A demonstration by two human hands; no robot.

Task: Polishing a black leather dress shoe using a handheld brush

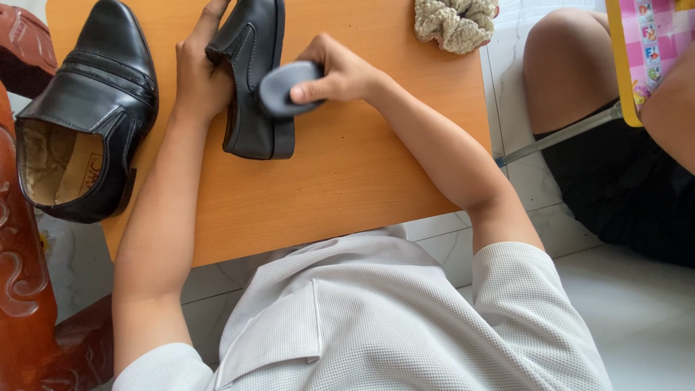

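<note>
Both hands work on one black shoe (pixel 255 80) at twelve o'clock on the orange table (pixel 347 174). Left hand (pixel 199 69) grips the shoe along its near-left side, fingers wrapped over the top edge, steadying it as it lies tipped on its side with the sole facing right. Right hand (pixel 337 72) is closed around a grey sponge (pixel 286 88), pressing it against the shoe's side just above the heel. Nearest the camera is a pale textured shirt (pixel 376 318). Further out, at ten o'clock, a second black shoe (pixel 87 108) sits upright, its opening facing the camera, hanging partly over the table's left edge beside dark carved wood (pixel 22 289). At one o'clock lies a cream scrunchie (pixel 456 22). At three o'clock another person's knee (pixel 572 65) shows beside a pink table (pixel 651 43). Judged from here, the overhanging shoe could drop if the left forearm nudges it, and the tipped shoe could roll if the grip slackens.
</note>
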